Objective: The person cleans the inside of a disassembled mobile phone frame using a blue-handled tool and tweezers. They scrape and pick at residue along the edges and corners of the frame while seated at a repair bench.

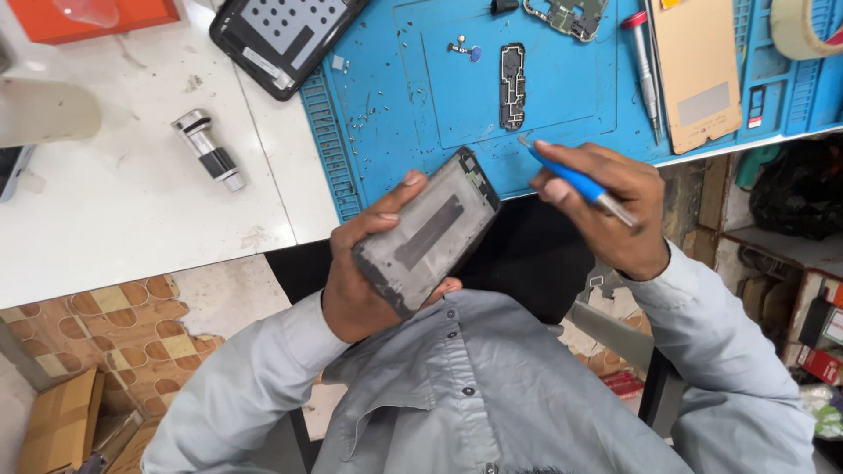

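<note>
My left hand grips a grey phone frame with a dark strip down its middle. It is tilted, and its top corner reaches the edge of the blue work mat. My right hand holds a thin blue-handled tool with a metal tip. The tip points toward the frame's upper corner, a short way from it. Both hands hover over my lap, just off the table edge.
On the mat lie a narrow dark circuit board, a second board, a red-capped screwdriver, a tan back panel and a tape roll. A black phone housing and a metal cylinder rest on the white table.
</note>
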The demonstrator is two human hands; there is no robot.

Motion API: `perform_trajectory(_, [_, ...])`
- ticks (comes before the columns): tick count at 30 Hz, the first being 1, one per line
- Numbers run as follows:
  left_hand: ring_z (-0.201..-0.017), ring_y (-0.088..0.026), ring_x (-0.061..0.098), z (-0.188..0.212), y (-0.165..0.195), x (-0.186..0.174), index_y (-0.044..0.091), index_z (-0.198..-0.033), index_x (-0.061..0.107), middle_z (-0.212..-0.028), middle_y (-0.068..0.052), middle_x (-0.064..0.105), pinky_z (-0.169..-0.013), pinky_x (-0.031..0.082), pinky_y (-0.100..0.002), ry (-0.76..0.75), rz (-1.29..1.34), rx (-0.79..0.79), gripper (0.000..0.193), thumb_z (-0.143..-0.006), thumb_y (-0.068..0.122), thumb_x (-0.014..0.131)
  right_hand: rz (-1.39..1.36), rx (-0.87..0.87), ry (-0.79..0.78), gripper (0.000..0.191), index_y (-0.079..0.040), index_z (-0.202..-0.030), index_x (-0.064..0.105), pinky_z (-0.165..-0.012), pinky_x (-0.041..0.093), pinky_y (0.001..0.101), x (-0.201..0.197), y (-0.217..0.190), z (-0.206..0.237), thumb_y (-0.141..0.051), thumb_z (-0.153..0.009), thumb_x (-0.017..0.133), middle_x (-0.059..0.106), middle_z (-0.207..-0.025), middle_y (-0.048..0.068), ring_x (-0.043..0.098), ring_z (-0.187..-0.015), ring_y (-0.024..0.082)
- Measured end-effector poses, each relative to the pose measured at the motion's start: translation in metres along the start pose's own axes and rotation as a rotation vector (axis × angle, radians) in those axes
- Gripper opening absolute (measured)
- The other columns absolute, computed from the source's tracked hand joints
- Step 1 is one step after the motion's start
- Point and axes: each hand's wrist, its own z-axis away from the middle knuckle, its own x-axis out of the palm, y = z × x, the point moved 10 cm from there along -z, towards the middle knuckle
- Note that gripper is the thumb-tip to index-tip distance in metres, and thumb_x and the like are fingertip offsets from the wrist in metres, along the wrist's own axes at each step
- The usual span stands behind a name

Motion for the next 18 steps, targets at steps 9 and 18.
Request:
perform_trajectory(9, [-0.152, -0.038, 0.044, 0.006, -0.017, -0.007, 0.017, -0.147, 0.024, -0.157, -0.028, 0.039, -0.125, 0.050, -0.052, 0.001, -0.029, -0.102, 0.098, -0.080, 0.013, 0.095, 0.105, -0.231, -0.069, 0.016, 0.005, -0.103, 0.063, -0.069, 0.058, 0.0307, 0.015, -0.019, -0.011, 0.005, -0.093, 0.076, 0.073, -0.092, 0.015, 0.075, -0.083, 0.022])
perform_trajectory(18, [-0.149, -0.039, 0.046, 0.001, -0.022, -0.010, 0.015, -0.144, 0.023, -0.155, -0.031, 0.038, -0.123, 0.052, -0.052, -0.018, -0.004, -0.113, 0.093, -0.083, 0.010, 0.094, 0.290, -0.290, -0.128, 0.019, 0.007, -0.103, 0.065, -0.064, 0.052, 0.0378, 0.036, -0.041, -0.033, 0.007, -0.089, 0.079, 0.070, -0.089, 0.016, 0.068, -0.076, 0.027])
